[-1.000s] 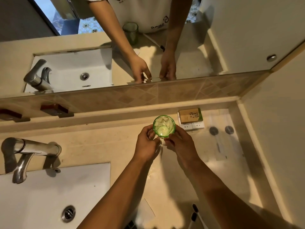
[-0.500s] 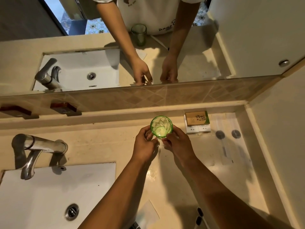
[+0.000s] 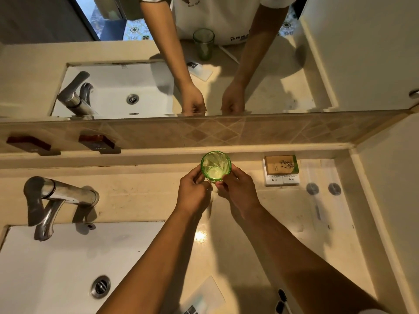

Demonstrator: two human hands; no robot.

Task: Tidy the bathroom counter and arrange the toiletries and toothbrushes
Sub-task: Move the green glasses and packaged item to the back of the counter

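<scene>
The counter (image 3: 283,214) was pale beige stone with a raised ledge along its back edge, meeting a band of brown diamond-pattern tile (image 3: 226,132) and, above that, a mirror (image 3: 249,75). A cream wall closed the counter's right end. A white basin (image 3: 56,268) was sunk into the counter at its left, with a round metal drain (image 3: 101,286) and a chrome tap (image 3: 52,200) standing behind it. Two dark plates were fixed to the tile above the tap; the right one (image 3: 99,145) read "COLD", the other's (image 3: 31,145) lettering was not legible.

The glass (image 3: 215,166), green and clear, stood upright at the back of the counter, just in front of the ledge, its long axis vertical and its open mouth facing up toward the camera. The left hand (image 3: 195,191) gripped its left side with curled fingers and the right hand (image 3: 238,191) gripped its right side likewise. Whether its base touched the counter could not be told.

To the right of the glass, near the ledge, a small brown box (image 3: 281,164) with a green edge and a printed plant sprig lay on white sachets (image 3: 282,179); its print was too small to read. Further right lay clear flat packets (image 3: 322,196) with two grey discs. Near the counter's front edge lay a clear packet (image 3: 204,295) and two dark bristle heads (image 3: 281,300).
</scene>
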